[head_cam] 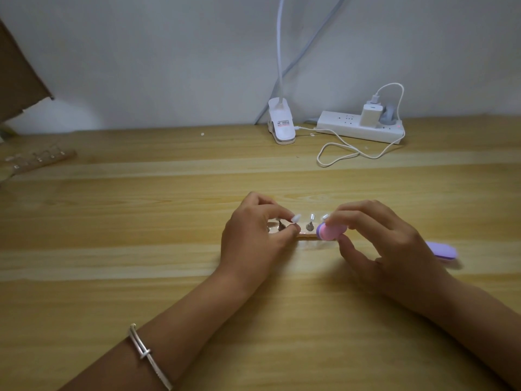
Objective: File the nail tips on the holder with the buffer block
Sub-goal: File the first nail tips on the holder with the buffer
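Your right hand (389, 244) pinches the buffer block (329, 232) btwn thumb and forefingers. Its pink end is touching or just beside the rightmost of the nail tips (296, 218) — can't tell which. Your left hand (253, 238) has thumb and forefinger closed on the holder (307, 235) at its left end, by the white tip, steadying it on the table (141, 249). The holder sits mid-table right in front of you, btwn both hands.

Handling, as I judge it: the tips are thin plastic, v. light and prob. only seated on small stands, so they may flex or pop off under a hard stroke. The holder looks light and clear too, and will likely slide on smooth wood w/o that left-hand hold. The block looks foam-like — soft, grippy, low weight. Hold it near the working end, as you do now, for control. Use short light strokes along the tip edge, w/ the left pinch low on the stand, not on the tip itself.

A purple piece (442, 249) shows past your right hand; can't tell if it's a second file.
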`<state>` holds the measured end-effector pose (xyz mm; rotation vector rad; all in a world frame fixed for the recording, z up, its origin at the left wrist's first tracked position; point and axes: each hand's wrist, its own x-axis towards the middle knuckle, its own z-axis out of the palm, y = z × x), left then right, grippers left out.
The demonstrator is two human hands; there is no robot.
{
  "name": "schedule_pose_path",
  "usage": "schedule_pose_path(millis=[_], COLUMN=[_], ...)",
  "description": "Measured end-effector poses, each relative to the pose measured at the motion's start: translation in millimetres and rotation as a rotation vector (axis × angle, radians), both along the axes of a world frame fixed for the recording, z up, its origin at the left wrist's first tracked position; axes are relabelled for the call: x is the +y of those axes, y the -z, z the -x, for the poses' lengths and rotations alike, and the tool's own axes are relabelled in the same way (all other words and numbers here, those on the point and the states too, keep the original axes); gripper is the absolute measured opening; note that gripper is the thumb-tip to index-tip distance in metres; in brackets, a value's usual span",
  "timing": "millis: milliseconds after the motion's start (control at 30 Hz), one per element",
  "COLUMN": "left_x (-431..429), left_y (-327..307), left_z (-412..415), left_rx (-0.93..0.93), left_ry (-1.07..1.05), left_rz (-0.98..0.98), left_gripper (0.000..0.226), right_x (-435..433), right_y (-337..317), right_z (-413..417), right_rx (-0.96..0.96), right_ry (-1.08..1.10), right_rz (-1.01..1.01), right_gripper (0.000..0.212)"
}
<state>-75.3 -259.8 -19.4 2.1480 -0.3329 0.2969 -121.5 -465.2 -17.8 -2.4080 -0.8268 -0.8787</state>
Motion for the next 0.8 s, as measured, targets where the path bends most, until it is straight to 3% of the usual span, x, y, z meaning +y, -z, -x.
schedule_pose_path(millis=[367,433,600,800], left_x=[0,2,8,11], left_y=[0,-1,-1,0], left_z=[1,2,-1,-1], left_rx=[-0.051,-0.053,-0.032,0.013], left_ry=[0.008,0.017,0.042,0.125], left_rz=[-0.057,-0.076,-0.104,-0.058], left_gripper=[0.027,0.031,0.021,0.016], right_x=[-1,0,0,-2], right_y=[-1,-3,-4,-6], right_z=[0,3,5,0], right_rx=[0.012,0.048,0.281,0.354], right_ry=[-0.004,-0.012,0.005,0.025], right_rz=[-0.005,-0.092,-0.524,-0.497], right_gripper=[0.016,0.014,0.020,0.010])
